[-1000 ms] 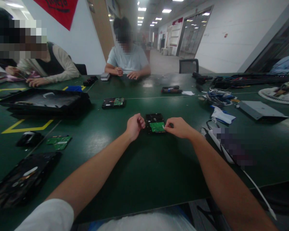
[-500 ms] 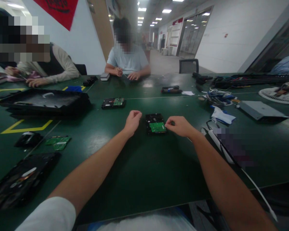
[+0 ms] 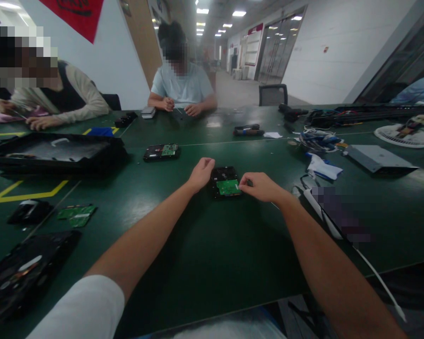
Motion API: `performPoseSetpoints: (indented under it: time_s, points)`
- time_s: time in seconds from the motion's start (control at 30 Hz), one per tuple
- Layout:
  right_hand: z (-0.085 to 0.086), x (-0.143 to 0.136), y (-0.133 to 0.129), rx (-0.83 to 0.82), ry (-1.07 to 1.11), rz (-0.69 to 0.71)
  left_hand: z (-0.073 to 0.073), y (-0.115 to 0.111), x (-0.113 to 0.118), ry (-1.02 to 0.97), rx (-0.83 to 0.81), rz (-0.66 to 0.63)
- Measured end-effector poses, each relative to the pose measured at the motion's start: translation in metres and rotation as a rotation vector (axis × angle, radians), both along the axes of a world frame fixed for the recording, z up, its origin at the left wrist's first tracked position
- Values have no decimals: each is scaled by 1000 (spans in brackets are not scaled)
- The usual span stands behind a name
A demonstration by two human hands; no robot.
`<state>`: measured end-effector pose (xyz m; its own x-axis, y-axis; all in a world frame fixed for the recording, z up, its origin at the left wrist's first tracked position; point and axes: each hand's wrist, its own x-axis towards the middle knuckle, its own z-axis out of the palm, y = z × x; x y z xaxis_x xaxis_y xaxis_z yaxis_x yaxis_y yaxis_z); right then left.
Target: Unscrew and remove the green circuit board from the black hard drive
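Observation:
A hard drive (image 3: 223, 173) with a green circuit board (image 3: 229, 188) on its upper face lies flat on the table between my hands. My left hand (image 3: 202, 174) is closed, thumb and fingers pressed together, at the drive's far left corner; what is in the pinch, if anything, is hidden. At the drive's right edge, my right hand (image 3: 259, 185) is closed around a slender tool (image 3: 249, 182). Its dark end shows between the fingers, and a thin pale length sticks out below the wrist. The fingertips are close to the board's right end.
A second hard drive (image 3: 161, 152) lies farther left, near a black tray (image 3: 56, 153). Loose circuit boards (image 3: 77, 214) and a black casing (image 3: 28, 273) are at near left. Cables (image 3: 320, 140), a metal box (image 3: 379, 158) and a power strip (image 3: 323, 214) stand right. Two people sit across.
My left hand has moved right, up to the drive's far left corner. My right hand stays at the drive's right edge. The whole view has shifted slightly.

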<state>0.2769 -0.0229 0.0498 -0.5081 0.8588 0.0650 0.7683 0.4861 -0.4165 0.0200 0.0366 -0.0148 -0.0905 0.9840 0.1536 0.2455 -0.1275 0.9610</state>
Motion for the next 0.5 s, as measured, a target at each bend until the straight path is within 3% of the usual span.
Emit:
performPoseSetpoints:
  time_s: [0.2, 0.33, 0.5]
  points:
    - [-1, 2, 2, 38, 47, -105, -1, -1, -2, -119, 20, -15]
    - [-3, 5, 8, 94, 109, -271, 2, -8, -4, -5, 58, -43]
    - [-9, 11, 16, 57, 238, -367, 11, -26, -6, 143, 125, -22]
